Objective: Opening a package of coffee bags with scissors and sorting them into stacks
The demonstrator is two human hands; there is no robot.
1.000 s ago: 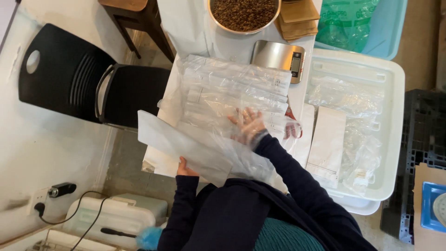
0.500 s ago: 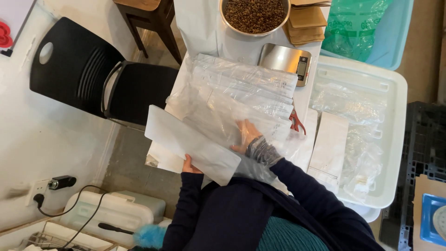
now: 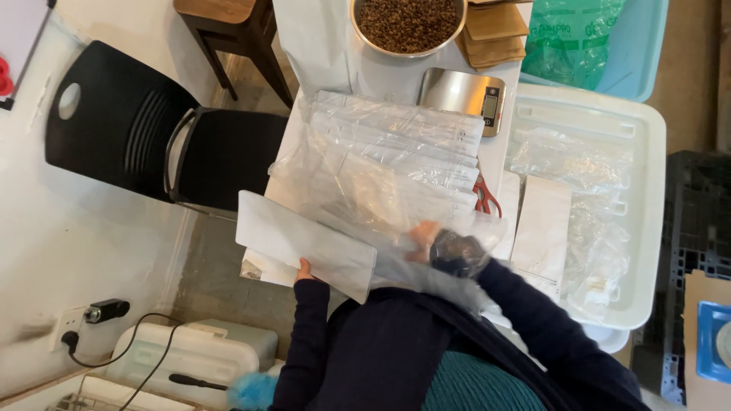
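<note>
The person's left hand (image 3: 304, 269) grips the near edge of a flat white pouch (image 3: 306, 244), fingers curled under it; only the fingertips show, the rest is hidden beneath the pouch. The pouch is held level and tilted a little, out over the left edge of the table (image 3: 320, 38), above the gap between the table and a black chair (image 3: 164, 133).

The right hand (image 3: 423, 240) lies inside or under a clear plastic bag (image 3: 396, 171); the film blurs it. Whether its fingers are spread or pinching, I cannot tell. A dark knit cuff covers the wrist just right of it.

The clear plastic bag holds a stack of flat white pouches and covers most of the near table. Red-handled scissors (image 3: 485, 199) lie just beside its right edge, partly covered. Far of the bag sits a steel kitchen scale (image 3: 464, 95), and farther still a metal bowl (image 3: 409, 27) full of brown beans. Brown paper bags (image 3: 495, 34) are stacked just right of the bowl.

To the right, a white plastic tray (image 3: 647, 175) holds crumpled clear film and another white pouch. Far right, a blue bin (image 3: 636, 46) holds a green bag.
</note>
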